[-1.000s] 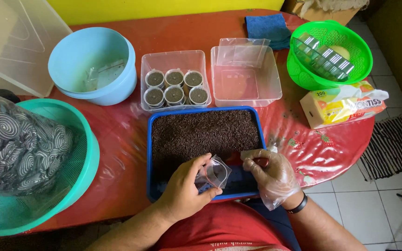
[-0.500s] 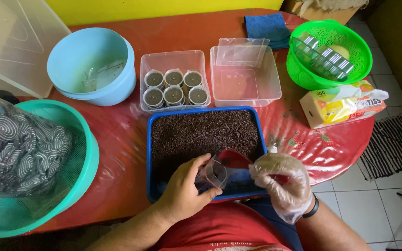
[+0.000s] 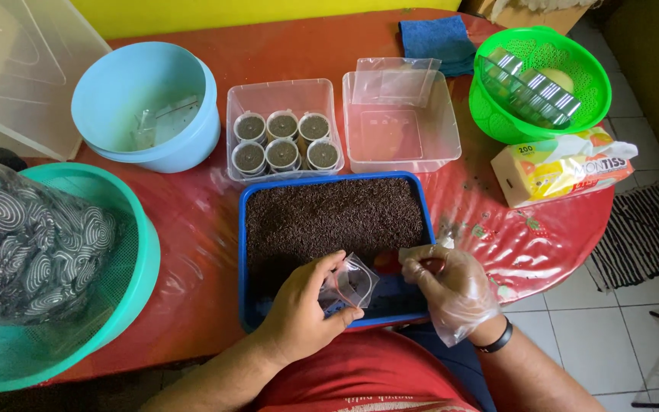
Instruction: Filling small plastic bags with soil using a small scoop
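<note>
Left hand (image 3: 299,317) bare, grip pinched narrow on a small clear plastic cup (image 3: 350,284), tilted with its mouth facing right toward our other hand. Right hand (image 3: 451,286) in a thin clear glove, grip closed on a small red scoop (image 3: 413,265); the scoop's long axis runs roughly left-right, bowl end pointing left at the cup mouth. The key relation: cup sits just left of the scoop tip, near but we can't tell if touching, both over the near edge of the blue tray (image 3: 244,259). The right hand is the nearer one to the scoop end, the left owns the cup. The tray holds dark brown granular soil (image 3: 329,217), heaped toward the far side, thinner and showing blue at the near right corner under the hands. Beyond the tray, a clear tub with six filled small cups (image 3: 284,141) in two rows, and just right of it an empty clear tub (image 3: 402,133) with a loose lid leaning at its far side. Far left on the table (image 3: 192,221): light blue bowl (image 3: 146,107); near left, a teal basket (image 3: 127,229) holding a patterned bagged bundle. Far right: green basket (image 3: 543,84), with a yellow tissue pack (image 3: 551,172) just in front of it.
</note>
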